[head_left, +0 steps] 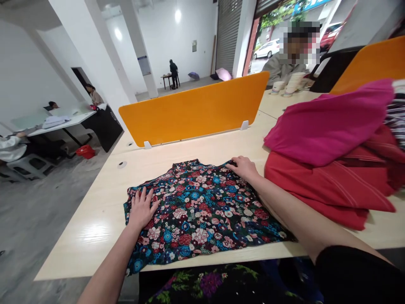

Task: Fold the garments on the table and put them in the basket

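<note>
Head view. A dark floral-print fabric garment (202, 211) lies spread flat on the pale wooden tabletop (95, 228), near its front edge. The left hand (142, 207) rests palm down on the garment's left edge, fingers spread and extended, gripping nothing. The right hand (243, 167) lies on the garment's far right corner, fingers laid forward and lightly curled over the cloth edge; whether they pinch it cannot be told. Just to the right, touching or nearly touching the garment, sits a heap of magenta cloth (325, 122) on red striped cloth (332, 185). An orange divider panel (196, 109) stands upright beyond the garment.

For a clean result at this step, judged from the layout: keep both palms flat, press outward from the centre to remove wrinkles, align edges squarely, and keep the garment clear of the adjacent heap.
</note>
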The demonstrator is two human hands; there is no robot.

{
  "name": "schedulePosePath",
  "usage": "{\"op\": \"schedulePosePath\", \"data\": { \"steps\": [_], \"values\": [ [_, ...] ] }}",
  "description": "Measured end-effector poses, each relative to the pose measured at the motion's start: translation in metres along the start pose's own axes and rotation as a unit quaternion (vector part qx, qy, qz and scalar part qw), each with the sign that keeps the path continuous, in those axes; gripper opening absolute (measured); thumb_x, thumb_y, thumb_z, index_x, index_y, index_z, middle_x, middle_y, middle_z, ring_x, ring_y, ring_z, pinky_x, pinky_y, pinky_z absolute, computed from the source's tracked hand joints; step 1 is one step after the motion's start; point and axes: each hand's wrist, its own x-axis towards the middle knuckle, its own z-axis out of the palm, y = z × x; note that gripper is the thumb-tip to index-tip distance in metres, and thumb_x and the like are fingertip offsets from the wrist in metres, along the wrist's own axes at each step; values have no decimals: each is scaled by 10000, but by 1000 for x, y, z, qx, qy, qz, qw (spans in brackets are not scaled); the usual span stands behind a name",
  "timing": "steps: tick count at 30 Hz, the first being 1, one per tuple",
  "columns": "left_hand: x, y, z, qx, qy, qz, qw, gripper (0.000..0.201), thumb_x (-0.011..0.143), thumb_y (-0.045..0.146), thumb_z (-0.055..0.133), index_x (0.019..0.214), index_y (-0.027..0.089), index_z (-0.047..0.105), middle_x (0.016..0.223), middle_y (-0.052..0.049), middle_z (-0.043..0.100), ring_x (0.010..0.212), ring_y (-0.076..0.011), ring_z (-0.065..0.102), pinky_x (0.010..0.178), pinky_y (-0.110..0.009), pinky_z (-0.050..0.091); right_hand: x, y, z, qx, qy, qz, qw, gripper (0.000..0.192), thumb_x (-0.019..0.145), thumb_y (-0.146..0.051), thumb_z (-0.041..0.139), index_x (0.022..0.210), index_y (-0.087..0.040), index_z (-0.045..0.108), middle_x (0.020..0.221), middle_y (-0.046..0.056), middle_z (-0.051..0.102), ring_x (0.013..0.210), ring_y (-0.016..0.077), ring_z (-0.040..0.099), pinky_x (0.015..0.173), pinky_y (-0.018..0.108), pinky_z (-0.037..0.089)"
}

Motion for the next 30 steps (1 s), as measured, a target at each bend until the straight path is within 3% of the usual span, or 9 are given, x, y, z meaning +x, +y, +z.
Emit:
{"op": "schedulePosePath", "data": {
  "steps": [3,7,11,14,17,20,23,26,30],
  "values": [
    [0,0,-1,2,-2,2,1000,627,900,554,388,1435,227,377,1517,-126,303,1371,-383,273,1085,-543,260,2,-7,5,4,-28,22,999,197,781,-376,577,820,-202,660,881,93,683,840,254,596,706,333,437],
    [0,1,-4,1,-6,4,1000,616,905,547,380,1431,228,384,1514,-125,309,1371,-373,279,1085,-547,260,6,-9,9,21,-8,20,1000,187,837,-274,461,819,-197,631,898,86,670,806,211,580,695,297,417],
    [-1,2,-7,-7,-7,4,1000,616,904,550,379,1429,229,386,1512,-125,314,1376,-359,278,1086,-543,262,2,-9,0,13,39,19,999,281,857,-326,430,952,-168,642,957,132,653,875,260,574,757,364,443],
    [-1,2,-6,-18,-12,3,1000,626,903,560,372,1431,224,383,1514,-129,309,1380,-368,264,1089,-545,254,-15,-17,-5,-3,71,-57,996,436,895,-425,392,1198,-175,580,1202,163,596,1105,325,508,920,503,392],
    [-1,3,-5,-31,-12,1,999,635,899,570,370,1432,226,382,1515,-131,306,1384,-374,250,1096,-545,239,-40,-27,1,-34,7,-172,984,525,913,-516,336,1358,-270,464,1424,95,454,1306,344,340,1028,639,232],
    [-1,3,-4,-43,-12,1,999,638,898,580,363,1432,231,383,1518,-122,302,1385,-374,244,1102,-544,228,-58,-30,9,-51,-83,-200,975,530,917,-532,311,1384,-313,432,1484,48,383,1353,314,299,1049,653,199],
    [-1,-1,-4,-61,-20,0,998,631,906,575,343,1432,228,381,1521,-106,300,1392,-365,227,1105,-549,221,-61,-27,7,-31,-94,-183,978,524,912,-510,338,1369,-280,452,1483,61,384,1356,305,310,1055,640,220],
    [-3,-4,-9,-88,-23,-8,996,619,921,536,344,1439,197,358,1529,-102,283,1407,-331,206,1117,-538,210,-64,-12,-7,35,-30,-145,988,518,888,-466,396,1327,-210,498,1422,119,455,1315,310,379,1055,571,300],
    [-13,19,-31,-129,5,-6,992,600,930,504,359,1431,175,358,1541,-121,244,1425,-309,158,1127,-558,160,-83,26,-23,198,14,72,977,541,790,-479,552,1200,-128,589,1112,198,641,1029,335,607,894,492,482]
  ]
}}
